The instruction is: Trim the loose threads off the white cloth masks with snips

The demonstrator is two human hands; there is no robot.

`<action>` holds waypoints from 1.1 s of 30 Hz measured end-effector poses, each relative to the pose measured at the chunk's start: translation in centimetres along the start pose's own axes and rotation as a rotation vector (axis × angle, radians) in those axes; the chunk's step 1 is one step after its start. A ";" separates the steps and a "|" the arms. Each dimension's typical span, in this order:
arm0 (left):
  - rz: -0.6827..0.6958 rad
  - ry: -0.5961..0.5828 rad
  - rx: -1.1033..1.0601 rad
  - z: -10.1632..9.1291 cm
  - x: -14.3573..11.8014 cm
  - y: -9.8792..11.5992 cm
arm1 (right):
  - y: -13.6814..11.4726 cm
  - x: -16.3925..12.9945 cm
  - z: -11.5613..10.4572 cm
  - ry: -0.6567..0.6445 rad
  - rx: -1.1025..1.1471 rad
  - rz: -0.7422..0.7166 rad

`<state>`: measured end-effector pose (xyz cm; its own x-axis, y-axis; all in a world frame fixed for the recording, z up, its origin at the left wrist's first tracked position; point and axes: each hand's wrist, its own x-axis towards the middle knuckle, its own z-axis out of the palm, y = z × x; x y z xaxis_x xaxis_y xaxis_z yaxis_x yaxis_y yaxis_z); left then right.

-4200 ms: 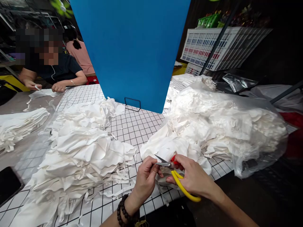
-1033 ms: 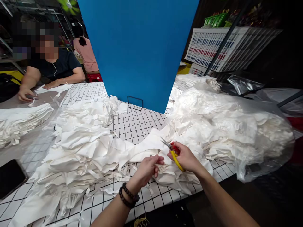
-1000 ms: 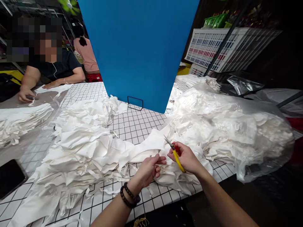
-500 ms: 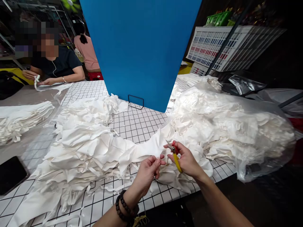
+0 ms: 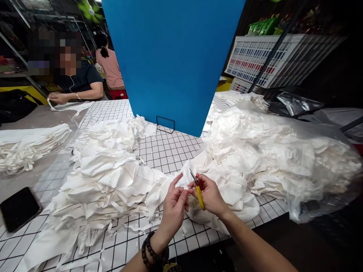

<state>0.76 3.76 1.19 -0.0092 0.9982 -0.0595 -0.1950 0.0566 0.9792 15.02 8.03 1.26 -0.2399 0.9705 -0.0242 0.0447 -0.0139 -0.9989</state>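
Both hands at a white cloth piece, just in front of the blue board.

Left hand (image 5: 174, 204): fingers pinch the edge of the cloth piece (image 5: 170, 185), index raised. Right hand (image 5: 209, 194): fingers wrapped on the yellow-handled scissors (image 5: 198, 187), blades up beside the pinch. Left of the board (image 5: 172, 60), a loose cloth heap (image 5: 107, 170); right of it, bagged cloth (image 5: 283, 151). Beyond, another person's hand (image 5: 58, 98) on the tabletop (image 5: 167, 149).

Your right hand (image 5: 211, 196) holds snips (image 5: 198, 187) with 1 yellow handle loop and a red pivot grip. Your left wrist wears a dark bead bracelet (image 5: 153, 257). The fabric pieces (image 5: 107, 177) are white; the tabletop (image 5: 167, 149) is white with a black grid. The divider board (image 5: 170, 60) is plain blue, the phone (image 5: 18, 207) black.
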 end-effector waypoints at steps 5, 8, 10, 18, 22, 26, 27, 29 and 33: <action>-0.028 -0.071 -0.099 -0.2 0.4 -0.7 | -1.8 -0.9 -2.3 -0.017 -0.195 0.021; 0.057 -0.066 0.018 -0.5 0.6 -0.6 | -3.5 -1.8 -4.6 -0.020 -0.494 -0.008; 0.094 -0.089 0.093 -0.6 0.6 -0.4 | -4.4 -2.4 -5.6 -0.081 -0.694 -0.026; 0.190 -0.208 0.250 -0.3 0.3 0.3 | -5.1 -3.4 -4.6 -0.123 -0.993 -0.050; 0.222 -0.218 0.289 -0.4 0.2 0.3 | -5.1 -3.3 -4.1 -0.137 -0.985 -0.083; 0.246 -0.228 0.300 -0.6 0.3 0.1 | -5.3 -3.3 -4.0 -0.140 -0.991 -0.063; 0.251 -0.232 0.301 -0.6 0.3 0.1 | -5.4 -3.3 -3.9 -0.146 -0.992 -0.054; 0.253 -0.237 0.300 -0.7 0.3 0.1 | -5.4 -3.3 -3.9 -0.159 -0.994 -0.033; 0.240 -0.241 0.286 -0.7 0.3 0.2 | -5.3 -3.4 -3.9 -0.161 -1.022 -0.016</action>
<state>0.02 4.04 1.22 0.2147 0.9580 0.1901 0.0642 -0.2081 0.9760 19.39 5.78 6.76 -0.3712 0.9240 -0.0915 0.8244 0.2827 -0.4903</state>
